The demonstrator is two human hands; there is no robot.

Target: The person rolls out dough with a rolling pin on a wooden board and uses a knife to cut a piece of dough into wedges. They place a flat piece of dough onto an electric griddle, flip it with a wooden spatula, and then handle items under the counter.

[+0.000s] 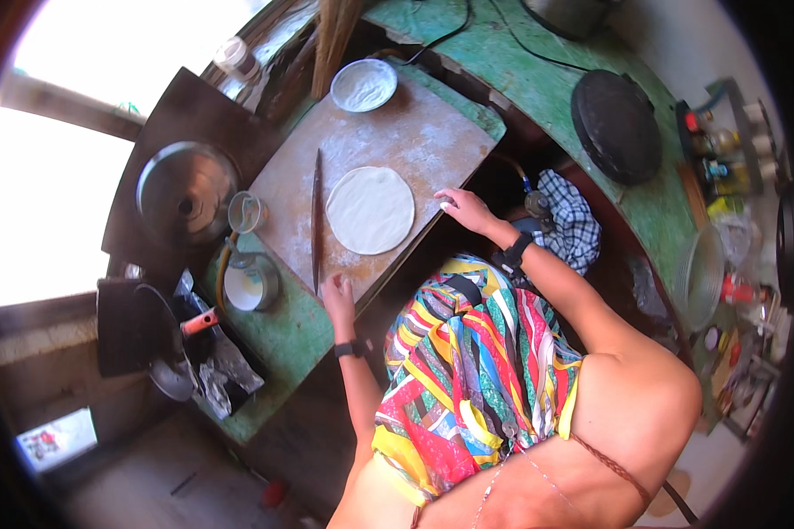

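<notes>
Left hand [336,295], right hand [466,210] at floury brown board [437,132], near edge, fingers' hold unclear; round white dough [370,211] likely wants evenness

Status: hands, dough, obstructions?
Left hand near rolling pin; right hand at near edge of board. Dough disc flat on board. Rolling pin alongside; white bowl at far edge.

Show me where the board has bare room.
Free: the floury board between bowl, dough round and right hand, and the strip left of the rolling pin. Crowded: the slim gap between pin and dough; left hand by the pin's near end.
</notes>
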